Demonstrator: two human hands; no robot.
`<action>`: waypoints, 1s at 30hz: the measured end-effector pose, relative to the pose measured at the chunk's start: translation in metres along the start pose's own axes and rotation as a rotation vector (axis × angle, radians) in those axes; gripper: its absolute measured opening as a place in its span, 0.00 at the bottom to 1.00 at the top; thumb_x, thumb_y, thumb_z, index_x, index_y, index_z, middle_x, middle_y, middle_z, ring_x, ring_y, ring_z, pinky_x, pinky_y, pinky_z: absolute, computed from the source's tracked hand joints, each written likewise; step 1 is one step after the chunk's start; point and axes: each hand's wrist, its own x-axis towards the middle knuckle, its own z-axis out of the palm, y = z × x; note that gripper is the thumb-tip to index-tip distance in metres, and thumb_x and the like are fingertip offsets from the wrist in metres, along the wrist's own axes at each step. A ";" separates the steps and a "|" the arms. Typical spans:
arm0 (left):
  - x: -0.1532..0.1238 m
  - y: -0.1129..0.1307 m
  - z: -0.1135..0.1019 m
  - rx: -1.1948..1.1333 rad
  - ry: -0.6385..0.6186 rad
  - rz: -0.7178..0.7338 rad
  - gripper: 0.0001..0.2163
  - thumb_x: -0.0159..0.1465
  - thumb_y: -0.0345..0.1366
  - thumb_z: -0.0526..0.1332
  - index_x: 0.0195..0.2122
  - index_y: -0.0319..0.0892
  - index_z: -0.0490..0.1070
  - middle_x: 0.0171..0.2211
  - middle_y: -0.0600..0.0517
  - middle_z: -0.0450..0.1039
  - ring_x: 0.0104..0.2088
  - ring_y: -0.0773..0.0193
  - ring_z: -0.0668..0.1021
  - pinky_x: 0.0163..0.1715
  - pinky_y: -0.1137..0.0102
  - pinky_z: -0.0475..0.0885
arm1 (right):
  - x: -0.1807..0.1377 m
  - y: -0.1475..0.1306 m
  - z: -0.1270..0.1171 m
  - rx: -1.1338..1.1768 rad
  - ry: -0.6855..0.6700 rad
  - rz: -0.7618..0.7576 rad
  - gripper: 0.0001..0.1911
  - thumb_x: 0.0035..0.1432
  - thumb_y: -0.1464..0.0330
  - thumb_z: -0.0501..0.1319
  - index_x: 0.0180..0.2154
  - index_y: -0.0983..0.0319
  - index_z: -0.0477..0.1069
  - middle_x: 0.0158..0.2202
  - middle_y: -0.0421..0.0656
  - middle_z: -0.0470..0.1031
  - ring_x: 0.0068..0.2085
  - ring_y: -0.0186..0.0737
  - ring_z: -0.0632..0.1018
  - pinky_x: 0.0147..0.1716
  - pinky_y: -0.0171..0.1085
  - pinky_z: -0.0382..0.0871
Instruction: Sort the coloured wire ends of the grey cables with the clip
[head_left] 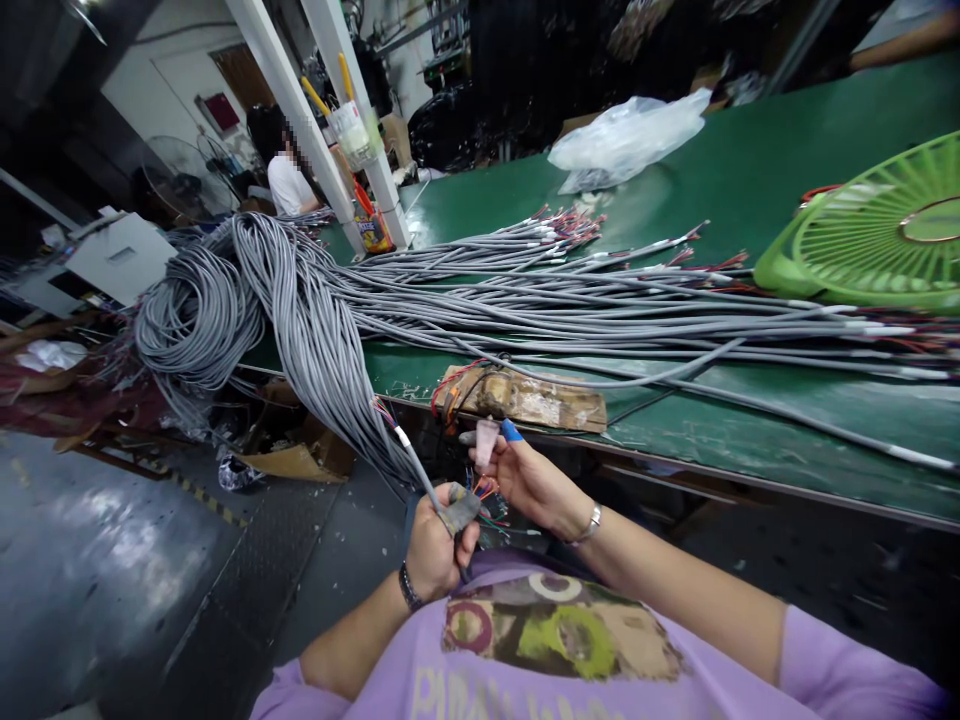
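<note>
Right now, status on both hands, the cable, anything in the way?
Left hand gripping gray cable, white sleeve near its far end. Right hand by colored wires, grip unclear. Wooden board at table edge, just beyond right hand.

Left hand [436, 548] clenched, right hand [529, 485] half-curled; forearms [675, 575] bare, angled inward

A long green worktop [757, 180] crosses the room, with two slanting white posts [291, 100] rising at its far side. Behind them a pale wall [169, 85] carries a dark red box [217, 113] beside a brown panel [244, 78]. The grey floor [97, 550] at left has a yellow-and-black striped line [201, 495] and catches whitish, glossy light.
</note>
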 end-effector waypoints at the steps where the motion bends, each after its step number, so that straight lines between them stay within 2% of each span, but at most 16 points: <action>1: -0.001 0.000 0.000 0.007 0.003 0.003 0.15 0.51 0.46 0.64 0.22 0.40 0.64 0.07 0.60 0.58 0.07 0.77 0.54 0.08 0.78 0.44 | -0.001 -0.002 0.002 -0.014 -0.005 -0.004 0.19 0.49 0.52 0.63 0.28 0.62 0.70 0.27 0.41 0.72 0.26 0.32 0.70 0.26 0.33 0.66; 6: 0.002 0.002 0.002 -0.008 0.006 0.023 0.14 0.51 0.44 0.64 0.22 0.40 0.64 0.07 0.60 0.58 0.07 0.77 0.53 0.08 0.78 0.44 | -0.007 -0.008 0.010 -0.174 0.020 -0.133 0.14 0.48 0.58 0.66 0.28 0.63 0.71 0.24 0.39 0.69 0.25 0.30 0.67 0.25 0.31 0.63; 9: 0.006 0.005 0.004 -0.037 -0.022 0.017 0.14 0.51 0.44 0.65 0.22 0.40 0.63 0.07 0.61 0.57 0.07 0.77 0.54 0.08 0.78 0.44 | -0.007 -0.008 0.008 -0.254 0.059 -0.171 0.16 0.49 0.56 0.65 0.28 0.63 0.71 0.24 0.39 0.69 0.24 0.30 0.66 0.25 0.32 0.62; 14: 0.010 0.009 0.007 -0.054 -0.043 0.003 0.15 0.50 0.45 0.66 0.22 0.40 0.64 0.07 0.61 0.57 0.07 0.77 0.54 0.07 0.79 0.45 | -0.002 -0.004 0.000 -0.459 0.208 -0.382 0.18 0.49 0.53 0.64 0.24 0.62 0.71 0.22 0.40 0.69 0.24 0.31 0.65 0.25 0.32 0.59; 18: 0.011 0.007 0.009 -0.054 -0.046 0.007 0.14 0.51 0.44 0.65 0.22 0.40 0.64 0.07 0.61 0.57 0.07 0.77 0.54 0.07 0.78 0.45 | 0.002 -0.002 0.002 -0.230 0.061 -0.188 0.20 0.47 0.51 0.63 0.27 0.62 0.72 0.23 0.40 0.70 0.25 0.33 0.67 0.26 0.34 0.62; 20: 0.012 0.006 0.010 -0.055 -0.044 0.009 0.14 0.51 0.44 0.65 0.22 0.40 0.63 0.07 0.61 0.57 0.07 0.77 0.54 0.07 0.78 0.45 | 0.003 -0.003 0.005 -0.112 0.046 -0.120 0.20 0.43 0.52 0.67 0.28 0.63 0.73 0.24 0.41 0.71 0.26 0.34 0.69 0.27 0.34 0.64; 22: 0.012 0.004 0.010 -0.052 -0.037 0.006 0.15 0.51 0.45 0.65 0.22 0.41 0.63 0.07 0.61 0.57 0.07 0.77 0.54 0.07 0.78 0.45 | 0.004 -0.003 0.008 -0.051 0.077 -0.112 0.19 0.40 0.55 0.70 0.28 0.63 0.74 0.24 0.40 0.72 0.27 0.33 0.70 0.28 0.34 0.64; 26: 0.013 0.001 0.009 -0.033 -0.031 -0.005 0.16 0.50 0.46 0.66 0.22 0.41 0.63 0.07 0.61 0.57 0.07 0.77 0.54 0.07 0.78 0.44 | 0.006 -0.003 0.009 -0.006 0.119 -0.154 0.17 0.41 0.57 0.70 0.28 0.63 0.74 0.24 0.39 0.72 0.26 0.32 0.69 0.28 0.34 0.64; 30: 0.014 0.000 0.008 -0.029 -0.033 -0.005 0.16 0.50 0.46 0.66 0.22 0.41 0.62 0.07 0.61 0.57 0.07 0.77 0.54 0.07 0.78 0.45 | 0.005 -0.002 0.008 -0.016 0.091 -0.137 0.18 0.41 0.56 0.70 0.29 0.63 0.74 0.24 0.39 0.72 0.26 0.32 0.69 0.27 0.33 0.64</action>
